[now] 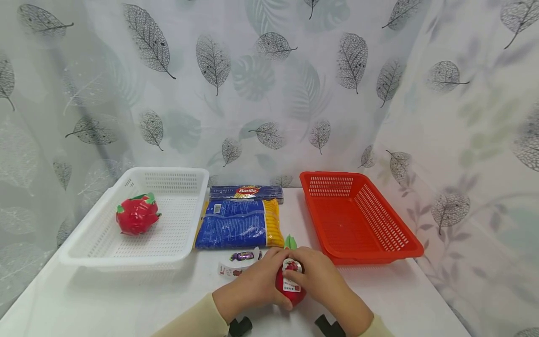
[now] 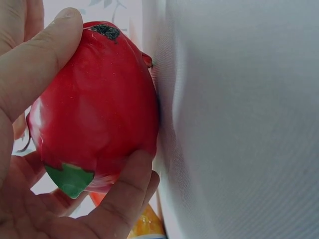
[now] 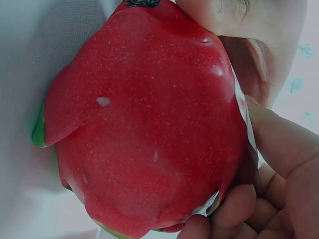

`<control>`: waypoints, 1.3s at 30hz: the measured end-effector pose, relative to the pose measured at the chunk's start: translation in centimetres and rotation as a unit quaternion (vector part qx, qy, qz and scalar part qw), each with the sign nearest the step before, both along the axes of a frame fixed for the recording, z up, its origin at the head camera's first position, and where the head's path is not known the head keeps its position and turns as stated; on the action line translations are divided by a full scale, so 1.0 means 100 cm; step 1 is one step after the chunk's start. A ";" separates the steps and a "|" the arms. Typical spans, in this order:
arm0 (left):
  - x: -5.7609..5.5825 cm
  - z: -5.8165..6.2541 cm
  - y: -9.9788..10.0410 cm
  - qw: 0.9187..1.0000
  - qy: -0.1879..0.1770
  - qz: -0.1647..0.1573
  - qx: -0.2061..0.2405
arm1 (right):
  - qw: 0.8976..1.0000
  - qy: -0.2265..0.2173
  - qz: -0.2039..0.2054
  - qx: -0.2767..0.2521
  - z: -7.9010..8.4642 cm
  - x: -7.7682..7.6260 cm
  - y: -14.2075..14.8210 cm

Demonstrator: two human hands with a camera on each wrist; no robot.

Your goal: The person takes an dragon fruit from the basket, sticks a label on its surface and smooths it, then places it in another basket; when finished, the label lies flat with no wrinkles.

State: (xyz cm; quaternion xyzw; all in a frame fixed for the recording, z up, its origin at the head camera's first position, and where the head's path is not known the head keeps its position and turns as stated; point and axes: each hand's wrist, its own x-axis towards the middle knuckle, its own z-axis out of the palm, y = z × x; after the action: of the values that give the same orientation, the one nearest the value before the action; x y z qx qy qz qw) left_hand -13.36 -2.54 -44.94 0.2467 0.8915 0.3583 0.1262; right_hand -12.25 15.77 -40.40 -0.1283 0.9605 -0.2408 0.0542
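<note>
Left hand and right hand are both gripping the labelled dragon fruit, near and right of centre, on or just above the surface. Risk: slackening either grip could be letting this rounded fruit roll; shifting fingers could be creasing its label. Containers: white basket, left, is holding a second dragon fruit; red basket, right, is showing its slotted floor.

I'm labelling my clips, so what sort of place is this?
Probably an indoor tabletop setup, perhaps staged for filming: a leaf-print curtain hangs behind a white table, with a white basket and a red basket set apart on it.
</note>
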 end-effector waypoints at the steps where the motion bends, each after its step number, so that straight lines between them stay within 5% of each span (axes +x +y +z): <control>1: 0.000 0.000 0.000 1.000 0.001 0.000 0.000 | 1.000 -0.001 -0.002 0.000 0.000 0.000 -0.001; 29: 0.000 0.000 0.002 1.000 0.020 0.004 -0.011 | 0.999 0.028 -0.036 0.010 -0.004 -0.008 -0.006; 39: 0.000 0.003 0.000 1.000 -0.011 0.003 0.000 | 0.998 0.028 -0.051 0.002 -0.006 -0.008 -0.006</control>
State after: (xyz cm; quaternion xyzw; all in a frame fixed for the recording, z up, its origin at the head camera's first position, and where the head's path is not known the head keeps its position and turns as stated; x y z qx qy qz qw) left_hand -13.35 -2.52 -44.67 0.2400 0.8908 0.3615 0.1346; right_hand -13.02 15.18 -40.98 -0.0857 0.9673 -0.2381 0.0147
